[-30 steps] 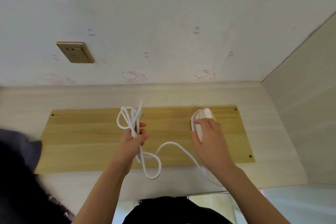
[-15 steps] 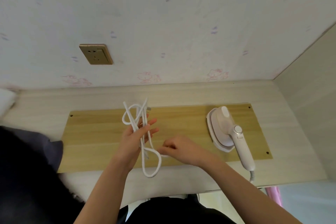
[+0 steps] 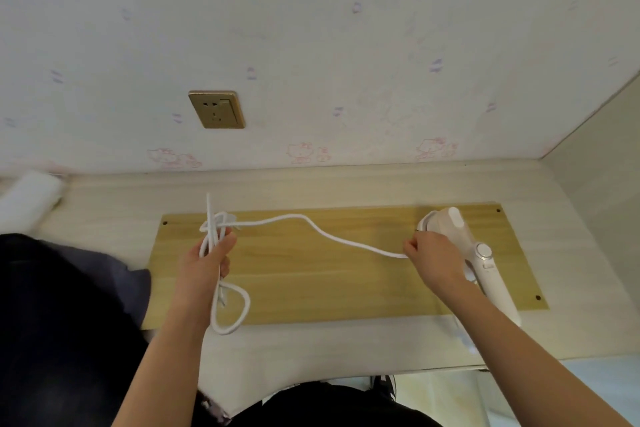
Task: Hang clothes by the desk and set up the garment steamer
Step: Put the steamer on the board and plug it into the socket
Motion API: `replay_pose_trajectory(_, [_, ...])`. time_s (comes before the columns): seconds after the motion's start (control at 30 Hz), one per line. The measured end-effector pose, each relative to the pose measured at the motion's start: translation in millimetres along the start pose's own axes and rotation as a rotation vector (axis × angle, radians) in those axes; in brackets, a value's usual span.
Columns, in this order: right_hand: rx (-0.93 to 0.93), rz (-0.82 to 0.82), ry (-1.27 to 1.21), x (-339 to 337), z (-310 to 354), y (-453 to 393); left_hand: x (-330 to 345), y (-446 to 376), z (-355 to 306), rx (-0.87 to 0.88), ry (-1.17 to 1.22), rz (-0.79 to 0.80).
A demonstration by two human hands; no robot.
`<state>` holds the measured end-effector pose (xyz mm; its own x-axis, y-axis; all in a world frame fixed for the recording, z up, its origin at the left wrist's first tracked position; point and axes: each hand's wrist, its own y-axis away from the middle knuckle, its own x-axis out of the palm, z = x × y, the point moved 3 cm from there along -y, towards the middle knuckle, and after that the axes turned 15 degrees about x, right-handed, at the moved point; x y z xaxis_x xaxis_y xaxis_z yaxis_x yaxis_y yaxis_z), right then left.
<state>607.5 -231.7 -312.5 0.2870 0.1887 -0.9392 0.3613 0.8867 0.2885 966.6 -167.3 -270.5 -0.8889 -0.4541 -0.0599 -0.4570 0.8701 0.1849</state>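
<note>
A white handheld garment steamer (image 3: 464, 246) lies on the yellow wooden board (image 3: 329, 281) on the desk, at the right. Its white power cord (image 3: 311, 227) runs across the board. My left hand (image 3: 211, 260) grips a bundle of cord loops, with one loop hanging below the fist. My right hand (image 3: 433, 255) pinches a single strand of the cord just left of the steamer, so the strand stretches between both hands.
A brass wall socket (image 3: 216, 109) sits on the wallpapered wall above the desk. Dark clothing (image 3: 69, 305) lies at the left, with a white roll (image 3: 29, 199) at the desk's far left. A side panel (image 3: 602, 184) closes the desk at right.
My right hand has pulled a strand of cord out to the right, from beside my left hand to near the steamer. The view has shifted left.
</note>
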Motion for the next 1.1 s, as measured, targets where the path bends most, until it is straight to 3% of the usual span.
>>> replay_pose_trajectory(0.1, [-0.076, 0.021, 0.087, 8.9, 16.3, 2.2, -6.3, 2.2, -12.4, 0.092, -0.072, -0.003])
replay_pose_trajectory(0.23, [-0.236, 0.123, 0.112, 19.8, 61.3, 16.0, 5.0, 6.9, -25.1, 0.198, -0.235, 0.123])
replay_pose_trajectory(0.4, [-0.539, 0.196, -0.297, 1.6, 142.1, 56.0, 16.7, 5.3, -22.2, 0.246, -0.309, 0.263])
replay_pose_trajectory(0.5, [-0.688, 0.325, -0.327, -11.0, 182.2, 84.1, 18.8, 5.9, -22.2, 0.276, -0.284, 0.324])
replay_pose_trajectory(0.6, [-0.669, 0.428, -0.331, -16.0, 199.6, 89.6, 15.8, 4.2, -20.9, 0.292, -0.266, 0.350])
replay_pose_trajectory(0.7, [-0.714, 0.309, -0.371, -22.5, 207.2, 84.0, 11.2, 2.1, -18.5, 0.263, -0.280, 0.373])
replay_pose_trajectory(0.77, [-0.598, 0.291, -0.561, -29.7, 206.9, 76.2, 9.6, 0.9, -16.8, 0.270, -0.304, 0.428])
replay_pose_trajectory(0.9, [-0.302, 0.544, -0.993, -35.3, 192.6, 58.1, 1.0, -8.8, -11.7, 0.263, -0.327, 0.356])
replay_pose_trajectory(1.1, [-0.302, 0.668, -1.136, -38.9, 179.2, 56.1, 3.8, -24.3, 0.4, 0.060, -0.194, 0.221])
